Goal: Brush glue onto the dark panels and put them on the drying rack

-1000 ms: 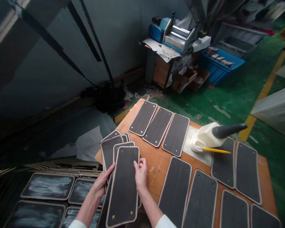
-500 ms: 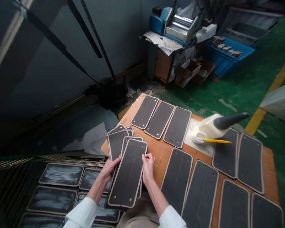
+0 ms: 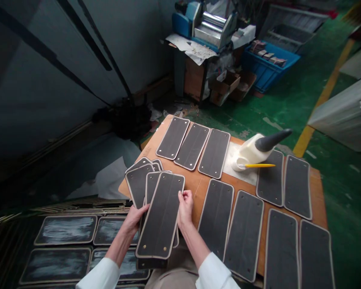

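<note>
Between my hands is a dark rectangular panel (image 3: 161,216) with rounded corners, a pale stitched-looking border and small metal studs at its corners. My left hand (image 3: 136,216) grips its left edge, thumb on top. My right hand (image 3: 185,205) pinches its upper right edge with curled fingers. Beneath and behind it, a fanned pile of similar panels (image 3: 139,179) lies at the table's left corner; the held panel covers part of that pile. How many panels my left fingers hold underneath is hidden.
Several matching panels (image 3: 214,153) lie across the brown tabletop (image 3: 186,176). A white bottle (image 3: 252,150) with a dark nozzle and a yellow stick stand on a pale sheet. White-smeared panels (image 3: 66,229) lie on a rack at lower left. A roller machine (image 3: 212,28) and blue crate (image 3: 263,72) are behind.
The view has swung right, so the table and background sit farther left. Relative to the pile, the held panel has moved slightly right, and both hands still hold it.
</note>
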`<state>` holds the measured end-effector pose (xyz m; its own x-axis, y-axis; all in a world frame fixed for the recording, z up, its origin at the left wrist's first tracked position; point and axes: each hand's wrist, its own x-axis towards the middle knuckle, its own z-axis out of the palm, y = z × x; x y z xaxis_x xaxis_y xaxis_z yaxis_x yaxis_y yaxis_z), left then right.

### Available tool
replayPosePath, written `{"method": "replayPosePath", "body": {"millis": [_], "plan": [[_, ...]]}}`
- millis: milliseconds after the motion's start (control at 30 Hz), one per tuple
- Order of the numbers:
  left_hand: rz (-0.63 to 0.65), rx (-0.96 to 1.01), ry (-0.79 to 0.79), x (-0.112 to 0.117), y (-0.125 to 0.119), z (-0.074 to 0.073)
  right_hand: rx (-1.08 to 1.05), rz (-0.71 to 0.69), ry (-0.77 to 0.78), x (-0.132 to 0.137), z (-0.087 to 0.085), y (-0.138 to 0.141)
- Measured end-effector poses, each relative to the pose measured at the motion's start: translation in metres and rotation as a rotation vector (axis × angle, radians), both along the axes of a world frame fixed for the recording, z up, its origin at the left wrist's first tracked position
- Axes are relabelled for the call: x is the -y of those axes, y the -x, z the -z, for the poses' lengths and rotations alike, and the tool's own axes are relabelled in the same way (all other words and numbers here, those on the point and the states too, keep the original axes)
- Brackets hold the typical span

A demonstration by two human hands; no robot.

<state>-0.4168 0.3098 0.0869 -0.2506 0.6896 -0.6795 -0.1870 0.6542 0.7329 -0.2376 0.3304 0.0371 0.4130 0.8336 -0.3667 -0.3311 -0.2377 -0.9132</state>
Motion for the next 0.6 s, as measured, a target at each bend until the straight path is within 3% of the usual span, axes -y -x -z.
{"method": "replayPosePath", "body": {"millis": [133, 267, 467, 600], "plan": [[0.006, -0.004, 0.016, 0.003, 0.015, -0.004, 0.089, 0.074, 0.005, 0.002, -0.001, -0.042], [0.001, -0.052, 0.015, 0.003, 0.034, -0.017, 0.268, 0.092, 0.061, 0.004, 0.011, -0.074], [-0.051, -0.107, -0.007, 0.005, 0.057, -0.039, 0.387, 0.117, 0.096, 0.004, 0.030, -0.077], [-0.063, -0.107, 0.015, 0.005, 0.068, -0.047, 0.429, 0.116, 0.091, 0.004, 0.023, -0.079]]}}
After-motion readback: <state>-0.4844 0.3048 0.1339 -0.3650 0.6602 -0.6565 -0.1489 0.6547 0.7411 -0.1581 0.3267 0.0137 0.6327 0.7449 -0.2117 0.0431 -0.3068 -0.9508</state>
